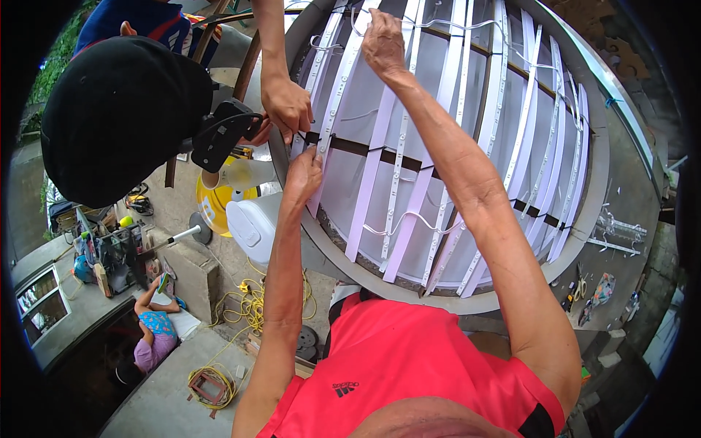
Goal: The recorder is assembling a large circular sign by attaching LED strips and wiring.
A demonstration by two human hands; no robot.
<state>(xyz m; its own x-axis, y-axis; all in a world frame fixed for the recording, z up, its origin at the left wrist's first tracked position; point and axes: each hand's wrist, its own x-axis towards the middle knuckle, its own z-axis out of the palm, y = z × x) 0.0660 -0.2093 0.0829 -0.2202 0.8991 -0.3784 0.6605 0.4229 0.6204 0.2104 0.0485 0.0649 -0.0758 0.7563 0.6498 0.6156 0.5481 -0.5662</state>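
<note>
A large round frame (600, 157) holds several pale slats and LED strips over dark crossbars, fastened with black ties. My left hand (303, 177) is closed at the frame's left side, its fingertips pinching the lower part of an LED strip (334, 102) next to a black tie (312, 137). Farther up the same strip, my right hand (385, 45) is closed against it, palm side hidden. Just above my left hand, a co-worker's hand (286, 102) reaches to the strip's edge by the tie. Thin white wires (409, 214) link the strips.
A co-worker in a black cap (120, 117) leans in from the left, with a black device (223, 135) at the head. A yellow fan-like thing (219, 201), a white lid (252, 230) and yellow cord (248, 299) lie left. Scissors (580, 286) lie right. Another person (155, 343) sits lower left.
</note>
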